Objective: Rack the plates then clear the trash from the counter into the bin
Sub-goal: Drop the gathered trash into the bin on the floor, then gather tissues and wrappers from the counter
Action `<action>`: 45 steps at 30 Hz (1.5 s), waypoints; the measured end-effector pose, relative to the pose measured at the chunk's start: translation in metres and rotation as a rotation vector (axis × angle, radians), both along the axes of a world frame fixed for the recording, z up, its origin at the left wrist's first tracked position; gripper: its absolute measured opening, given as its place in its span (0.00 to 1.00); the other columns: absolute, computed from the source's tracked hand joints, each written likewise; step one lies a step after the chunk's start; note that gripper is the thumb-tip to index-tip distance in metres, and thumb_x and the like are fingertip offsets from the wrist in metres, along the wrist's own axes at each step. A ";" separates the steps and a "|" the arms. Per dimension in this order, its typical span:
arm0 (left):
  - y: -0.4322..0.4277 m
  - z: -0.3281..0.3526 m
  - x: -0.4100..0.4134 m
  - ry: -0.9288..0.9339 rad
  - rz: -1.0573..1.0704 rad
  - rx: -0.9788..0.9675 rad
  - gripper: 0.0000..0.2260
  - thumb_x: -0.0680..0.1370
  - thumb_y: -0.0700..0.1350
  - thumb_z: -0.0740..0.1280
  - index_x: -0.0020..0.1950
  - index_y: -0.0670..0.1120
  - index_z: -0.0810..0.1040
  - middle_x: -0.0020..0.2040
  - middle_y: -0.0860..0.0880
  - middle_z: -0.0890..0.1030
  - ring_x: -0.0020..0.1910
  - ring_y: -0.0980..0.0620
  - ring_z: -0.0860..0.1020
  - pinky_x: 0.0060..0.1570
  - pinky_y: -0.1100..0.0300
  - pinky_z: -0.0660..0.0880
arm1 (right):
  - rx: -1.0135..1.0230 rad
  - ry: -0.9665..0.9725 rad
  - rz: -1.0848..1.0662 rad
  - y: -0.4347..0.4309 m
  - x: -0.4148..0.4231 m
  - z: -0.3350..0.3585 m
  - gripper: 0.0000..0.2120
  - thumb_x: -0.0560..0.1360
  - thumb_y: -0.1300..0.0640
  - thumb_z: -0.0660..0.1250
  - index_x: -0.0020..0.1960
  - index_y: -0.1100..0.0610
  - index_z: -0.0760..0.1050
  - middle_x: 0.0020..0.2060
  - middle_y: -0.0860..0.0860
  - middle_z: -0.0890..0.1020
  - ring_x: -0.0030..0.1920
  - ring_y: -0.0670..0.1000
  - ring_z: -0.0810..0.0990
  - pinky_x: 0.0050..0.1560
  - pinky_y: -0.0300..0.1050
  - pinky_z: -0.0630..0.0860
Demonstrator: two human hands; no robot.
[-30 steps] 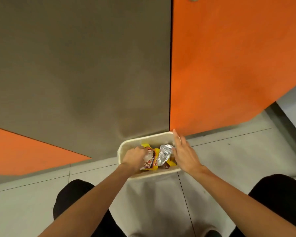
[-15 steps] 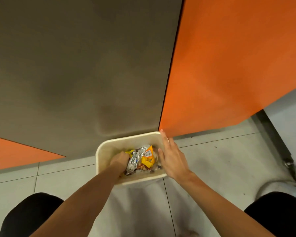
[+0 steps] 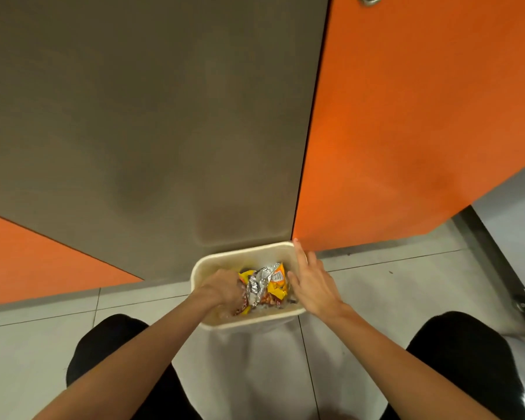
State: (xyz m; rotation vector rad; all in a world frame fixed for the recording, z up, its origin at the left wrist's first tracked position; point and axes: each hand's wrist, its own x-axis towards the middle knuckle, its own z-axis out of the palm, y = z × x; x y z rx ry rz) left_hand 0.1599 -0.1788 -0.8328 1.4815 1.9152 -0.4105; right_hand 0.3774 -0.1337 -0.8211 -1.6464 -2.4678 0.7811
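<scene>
Two bare arms are reaching down to the cream bin [image 3: 246, 252], which is standing against the grey panel [image 3: 164, 116]. The left hand [image 3: 225, 289] is dipping inside, fingers curling round the crumpled wrappers [image 3: 267, 283]. The right hand [image 3: 312, 286] is hovering over the right rim, fingers straight and released, with the wrappers just left of its thumb.

1 head view, wide-angle, aimed steeply down, close above bin [image 3: 249, 249] on tiled floor [image 3: 406, 286].
</scene>
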 end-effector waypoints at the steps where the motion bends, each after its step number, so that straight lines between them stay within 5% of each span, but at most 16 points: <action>1: 0.000 0.010 -0.001 0.018 -0.008 0.035 0.13 0.77 0.49 0.61 0.51 0.44 0.82 0.52 0.44 0.84 0.52 0.45 0.81 0.45 0.57 0.72 | -0.007 -0.015 0.011 0.001 0.000 0.004 0.36 0.80 0.49 0.59 0.79 0.49 0.40 0.60 0.55 0.68 0.57 0.58 0.72 0.50 0.54 0.75; 6: -0.001 0.068 -0.004 0.002 -0.010 0.216 0.14 0.79 0.49 0.62 0.62 0.48 0.79 0.61 0.47 0.81 0.61 0.46 0.78 0.59 0.55 0.74 | -0.024 -0.090 0.054 0.011 0.004 0.040 0.37 0.77 0.51 0.63 0.79 0.54 0.47 0.63 0.55 0.66 0.61 0.57 0.69 0.59 0.53 0.72; 11: -0.014 0.162 0.019 -0.164 -0.032 0.609 0.11 0.80 0.47 0.62 0.59 0.55 0.80 0.56 0.60 0.82 0.55 0.58 0.78 0.54 0.54 0.77 | 0.047 0.049 0.162 0.017 0.011 0.122 0.16 0.77 0.55 0.62 0.65 0.50 0.75 0.58 0.48 0.78 0.55 0.52 0.78 0.52 0.45 0.74; 15: -0.019 0.275 0.048 -0.317 -0.170 1.142 0.08 0.79 0.44 0.65 0.53 0.53 0.82 0.45 0.60 0.82 0.45 0.61 0.77 0.43 0.55 0.77 | 0.343 0.398 0.204 0.021 0.017 0.230 0.10 0.77 0.60 0.64 0.53 0.52 0.82 0.47 0.45 0.83 0.46 0.46 0.80 0.49 0.46 0.77; 19: -0.013 0.396 0.062 -0.367 -0.390 1.603 0.08 0.78 0.38 0.66 0.52 0.45 0.83 0.48 0.55 0.83 0.46 0.56 0.79 0.50 0.63 0.74 | 0.794 0.766 0.315 0.030 0.032 0.358 0.08 0.75 0.66 0.63 0.45 0.61 0.82 0.40 0.49 0.83 0.43 0.46 0.81 0.46 0.39 0.75; 22: 0.003 0.479 0.068 -0.274 -0.474 1.850 0.07 0.78 0.38 0.66 0.51 0.44 0.83 0.47 0.54 0.83 0.47 0.55 0.79 0.49 0.61 0.74 | 1.095 0.829 0.318 0.044 0.039 0.444 0.09 0.73 0.70 0.63 0.43 0.64 0.81 0.40 0.53 0.82 0.43 0.49 0.80 0.46 0.40 0.74; 27: 0.046 0.564 0.078 -0.035 -0.363 1.875 0.11 0.78 0.45 0.63 0.55 0.47 0.82 0.50 0.58 0.80 0.51 0.54 0.77 0.52 0.55 0.74 | 1.315 0.798 0.237 0.070 0.026 0.530 0.08 0.70 0.69 0.63 0.43 0.64 0.80 0.40 0.57 0.81 0.43 0.54 0.78 0.45 0.45 0.73; 33: 0.079 0.601 0.083 0.169 -0.242 1.673 0.14 0.79 0.53 0.61 0.59 0.50 0.81 0.57 0.51 0.81 0.57 0.49 0.77 0.54 0.52 0.73 | 1.247 0.648 0.109 0.092 0.009 0.568 0.09 0.74 0.60 0.62 0.49 0.59 0.80 0.46 0.55 0.78 0.50 0.54 0.75 0.53 0.49 0.71; 35: 0.081 0.598 0.084 0.270 -0.185 1.569 0.19 0.81 0.59 0.55 0.54 0.50 0.82 0.48 0.50 0.82 0.50 0.46 0.78 0.44 0.53 0.72 | 1.160 0.482 0.032 0.097 0.009 0.572 0.14 0.79 0.53 0.59 0.41 0.56 0.78 0.41 0.53 0.78 0.46 0.54 0.75 0.51 0.51 0.70; 38: 0.077 0.590 0.087 0.370 -0.166 1.582 0.25 0.82 0.61 0.50 0.41 0.49 0.79 0.32 0.50 0.74 0.38 0.44 0.76 0.36 0.53 0.67 | 1.119 0.382 -0.044 0.094 0.009 0.569 0.26 0.82 0.46 0.53 0.27 0.52 0.62 0.27 0.51 0.70 0.35 0.56 0.70 0.40 0.50 0.66; 45: 0.078 0.583 0.088 0.355 -0.145 1.707 0.24 0.83 0.59 0.51 0.42 0.49 0.81 0.29 0.51 0.73 0.32 0.48 0.73 0.32 0.55 0.62 | 1.140 0.522 -0.103 0.095 0.005 0.566 0.27 0.81 0.47 0.57 0.24 0.53 0.61 0.21 0.49 0.63 0.27 0.51 0.65 0.36 0.45 0.60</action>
